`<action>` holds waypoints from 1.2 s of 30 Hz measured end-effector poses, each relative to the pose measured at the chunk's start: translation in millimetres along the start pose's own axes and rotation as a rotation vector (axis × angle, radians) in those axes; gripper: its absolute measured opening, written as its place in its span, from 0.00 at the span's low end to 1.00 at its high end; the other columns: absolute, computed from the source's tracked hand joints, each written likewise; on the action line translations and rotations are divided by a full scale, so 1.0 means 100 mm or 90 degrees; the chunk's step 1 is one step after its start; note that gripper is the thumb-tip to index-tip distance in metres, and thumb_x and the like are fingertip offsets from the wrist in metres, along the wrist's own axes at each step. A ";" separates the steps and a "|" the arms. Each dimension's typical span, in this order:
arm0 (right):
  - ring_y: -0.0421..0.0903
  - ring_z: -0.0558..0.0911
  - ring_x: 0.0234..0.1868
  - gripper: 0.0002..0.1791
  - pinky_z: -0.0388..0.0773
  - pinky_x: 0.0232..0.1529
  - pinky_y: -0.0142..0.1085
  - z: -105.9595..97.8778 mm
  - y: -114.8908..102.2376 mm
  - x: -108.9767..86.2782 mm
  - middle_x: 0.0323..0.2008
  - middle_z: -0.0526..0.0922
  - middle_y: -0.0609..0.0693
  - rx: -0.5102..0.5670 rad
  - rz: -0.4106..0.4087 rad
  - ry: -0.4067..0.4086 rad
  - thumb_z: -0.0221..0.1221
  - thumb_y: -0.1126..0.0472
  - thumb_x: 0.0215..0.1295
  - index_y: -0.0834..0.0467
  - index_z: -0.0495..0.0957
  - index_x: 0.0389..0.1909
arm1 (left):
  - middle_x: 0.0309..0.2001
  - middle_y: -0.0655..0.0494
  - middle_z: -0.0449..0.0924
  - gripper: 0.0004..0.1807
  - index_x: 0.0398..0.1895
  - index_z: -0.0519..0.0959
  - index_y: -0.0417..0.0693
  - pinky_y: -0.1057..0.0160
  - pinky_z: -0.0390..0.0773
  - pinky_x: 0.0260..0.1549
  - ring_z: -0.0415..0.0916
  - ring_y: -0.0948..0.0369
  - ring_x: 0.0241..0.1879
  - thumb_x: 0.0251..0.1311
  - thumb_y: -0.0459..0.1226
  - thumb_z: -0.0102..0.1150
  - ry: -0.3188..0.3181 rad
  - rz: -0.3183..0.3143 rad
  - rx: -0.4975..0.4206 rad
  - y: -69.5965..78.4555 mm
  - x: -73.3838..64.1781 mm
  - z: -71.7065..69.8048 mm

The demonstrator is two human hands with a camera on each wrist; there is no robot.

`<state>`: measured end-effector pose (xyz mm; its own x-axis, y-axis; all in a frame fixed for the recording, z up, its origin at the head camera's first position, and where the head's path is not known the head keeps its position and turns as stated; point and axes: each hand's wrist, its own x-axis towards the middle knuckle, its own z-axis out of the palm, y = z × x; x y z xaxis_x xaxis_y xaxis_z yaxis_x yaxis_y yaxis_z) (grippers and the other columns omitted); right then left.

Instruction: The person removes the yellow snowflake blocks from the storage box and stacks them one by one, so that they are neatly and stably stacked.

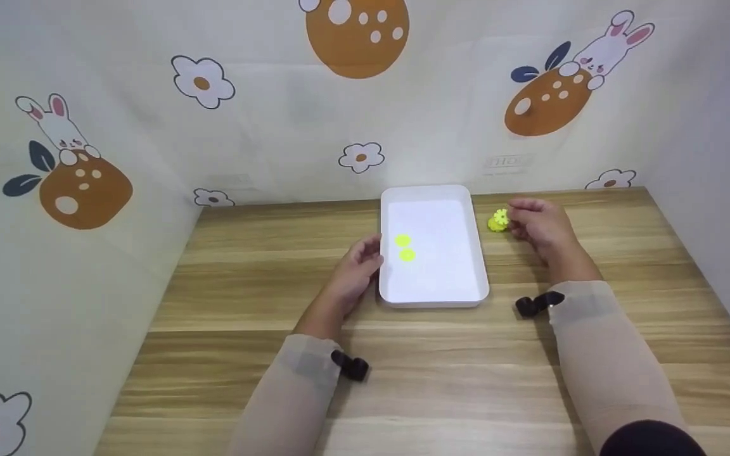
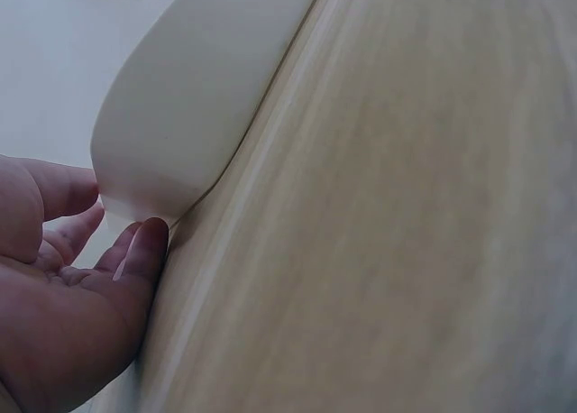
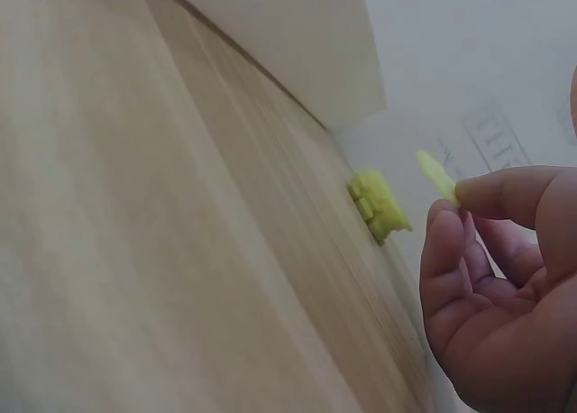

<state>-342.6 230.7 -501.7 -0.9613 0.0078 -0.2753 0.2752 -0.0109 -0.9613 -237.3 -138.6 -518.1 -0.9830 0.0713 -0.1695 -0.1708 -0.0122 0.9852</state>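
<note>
My left hand [image 1: 360, 269] lies beside the white tray [image 1: 433, 305], its fingertips touching the outer left wall. In the left wrist view, the fingers [image 2: 144, 246] are right at the wall [image 2: 198, 88], with the thumb and fingers apart. Past the tray's right side, my right hand [image 1: 542, 228] pinches a thin yellow flower-shaped disc [image 1: 501, 216] with a notched edge. That disc [image 3: 436, 175] shows edge-on between thumb and fingertip in the right wrist view. Just beyond it, a small pile of yellow pieces [image 3: 379, 206] sits on the table.
Two round yellow discs [image 1: 405, 247] lie inside the tray near its left wall. The wood-grain table [image 1: 263, 297] meets a printed cloth backdrop [image 1: 295, 152] behind the tray. A pale wall [image 1: 707, 190] stands to the right. Black wrist cameras [image 1: 352, 367] are strapped on both sleeves.
</note>
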 end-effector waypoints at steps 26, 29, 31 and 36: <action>0.39 0.85 0.38 0.24 0.88 0.44 0.29 0.04 0.03 -0.03 0.42 0.86 0.42 -0.133 0.026 0.034 0.62 0.63 0.76 0.62 0.77 0.70 | 0.79 0.42 0.67 0.29 0.80 0.65 0.41 0.51 0.64 0.82 0.65 0.48 0.78 0.79 0.29 0.50 -0.005 -0.012 0.000 0.01 -0.02 -0.01; 0.39 0.85 0.39 0.23 0.88 0.44 0.29 0.03 0.02 -0.03 0.43 0.86 0.44 -0.140 0.029 0.038 0.61 0.62 0.76 0.60 0.78 0.70 | 0.79 0.42 0.67 0.29 0.80 0.65 0.42 0.51 0.65 0.82 0.65 0.48 0.78 0.79 0.29 0.50 -0.006 -0.013 -0.001 0.01 -0.01 -0.01; 0.40 0.85 0.39 0.23 0.88 0.44 0.30 0.03 0.02 -0.03 0.45 0.86 0.45 -0.143 0.032 0.041 0.61 0.61 0.76 0.59 0.78 0.70 | 0.79 0.43 0.67 0.29 0.80 0.65 0.43 0.51 0.65 0.82 0.65 0.48 0.78 0.79 0.29 0.50 -0.004 -0.017 -0.001 0.01 -0.01 -0.01; 0.41 0.84 0.38 0.23 0.87 0.43 0.31 0.04 -0.01 -0.04 0.46 0.84 0.47 -0.114 0.029 0.045 0.61 0.60 0.76 0.59 0.77 0.69 | 0.79 0.44 0.67 0.29 0.80 0.65 0.44 0.52 0.64 0.83 0.65 0.50 0.79 0.79 0.30 0.51 -0.001 -0.023 0.004 0.02 0.00 -0.01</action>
<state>-338.8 227.1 -500.0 -0.9464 0.0811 -0.3126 0.3221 0.1652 -0.9322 -237.2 -139.4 -516.1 -0.9761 0.0732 -0.2047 -0.2055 -0.0031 0.9787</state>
